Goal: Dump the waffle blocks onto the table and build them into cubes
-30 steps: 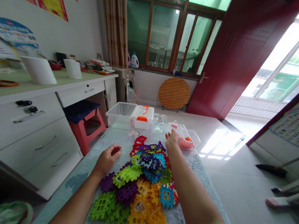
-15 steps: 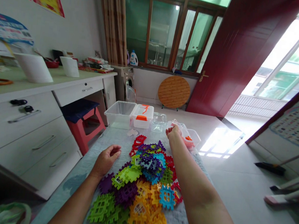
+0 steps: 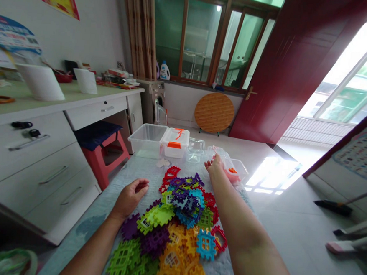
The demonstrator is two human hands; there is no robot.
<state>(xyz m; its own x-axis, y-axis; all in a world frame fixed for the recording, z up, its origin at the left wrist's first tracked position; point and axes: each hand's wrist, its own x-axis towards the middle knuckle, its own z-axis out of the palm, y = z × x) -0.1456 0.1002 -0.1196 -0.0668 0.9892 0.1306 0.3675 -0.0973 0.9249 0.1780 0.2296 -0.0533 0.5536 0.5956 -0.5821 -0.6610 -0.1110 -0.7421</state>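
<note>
Smooth plastic lattice pieces [image 3: 162, 214], clear glossy plastic bin [image 3: 146, 152], matt cloth cover [image 3: 143, 171], wood-grained tabletop [image 3: 214, 112], glossy door [image 3: 288, 73]

The rightmost box [image 3: 242, 168] is partly hidden by the right forearm [image 3: 243, 225]; yellow pieces [image 3: 187, 261] are cut off below; grip by the right hand [image 3: 213, 164] is unclear.

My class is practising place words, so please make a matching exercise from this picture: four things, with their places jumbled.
Column one
1. left hand
2. right hand
3. lidded box
4. yellow-orange tiles

Column two
A. just right of the large open tub
B. at the near end of the pile
C. near the clear container with orange pieces in it
D. to the left of the pile

Right pairs: 1-D, 2-C, 3-A, 4-B
</note>
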